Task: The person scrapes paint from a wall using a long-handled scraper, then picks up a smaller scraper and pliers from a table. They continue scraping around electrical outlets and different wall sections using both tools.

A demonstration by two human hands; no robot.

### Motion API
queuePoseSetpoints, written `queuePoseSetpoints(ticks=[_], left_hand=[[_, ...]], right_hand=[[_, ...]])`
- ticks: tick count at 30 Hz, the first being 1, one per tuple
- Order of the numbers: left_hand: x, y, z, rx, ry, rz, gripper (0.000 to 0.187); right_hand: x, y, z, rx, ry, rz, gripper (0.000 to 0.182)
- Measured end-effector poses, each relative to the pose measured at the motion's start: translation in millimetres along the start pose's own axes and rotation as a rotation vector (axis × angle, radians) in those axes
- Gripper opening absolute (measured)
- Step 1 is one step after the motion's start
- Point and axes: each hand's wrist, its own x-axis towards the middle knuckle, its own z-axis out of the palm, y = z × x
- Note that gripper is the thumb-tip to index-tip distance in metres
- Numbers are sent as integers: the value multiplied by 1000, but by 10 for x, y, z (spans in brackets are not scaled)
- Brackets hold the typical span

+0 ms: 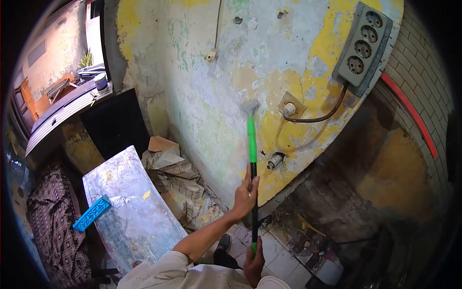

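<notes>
A long tool handle, bright green at the top and black along the shaft, stands nearly upright before the wall. My left hand is wrapped round the black shaft at mid-length. Lower down, my right hand grips the handle near its green bottom end. The tool's head is a greyish blur against the peeling wall, so its shape cannot be told. To the right of the tool, a plug with a brown cable sits in a wall socket, and a pipe stub sticks out below.
A four-outlet power strip hangs at the upper right. A paint-stained board stands at the lower left with a blue plastic piece on it. Crumpled paper lies along the wall's foot. Patterned cloth is at far left.
</notes>
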Motion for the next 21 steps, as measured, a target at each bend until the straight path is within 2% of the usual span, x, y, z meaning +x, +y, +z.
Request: queuePoseSetpoints(ticks=[2, 4, 5, 6, 7, 10, 11, 12, 13, 14, 17, 21], left_hand=[[209, 0, -139, 55, 36, 54, 67], [792, -71, -185, 88, 265, 403, 65], [1172, -26, -246, 105, 343, 549, 66], [1214, 560, -449, 79, 189, 235, 68], [1329, 789, -469, -55, 152, 194, 70], [1193, 823, -334, 31, 157, 249, 66], [1013, 626, -194, 23, 177, 367, 65], [731, 489, -98, 44, 95, 314, 68], [452, 385, 29, 37, 85, 344, 71], [242, 411, 75, -50, 27, 273, 73], [368, 513, 81, -92, 75, 218, 66], [1497, 795, -342, -214, 189, 232, 70]], right_hand=[[102, -12, 171, 138, -25, 25, 57], [587, -231, 236, 87, 69, -162, 54], [858, -412, 142, 98, 8, -109, 50], [1116, -550, 37, 109, 23, -185, 49], [1312, -834, -163, 160, -71, -8, 48], [1195, -556, -131, 127, 66, -269, 49], [920, -427, -128, 82, 73, -203, 49], [672, -276, -137, 31, 79, -150, 49], [394, -93, -128, 46, 132, -184, 49], [234, -206, -264, 18, 79, -82, 49], [349, -366, -385, -10, 36, -7, 49], [1560, -998, -358, 30, -15, -142, 49]])
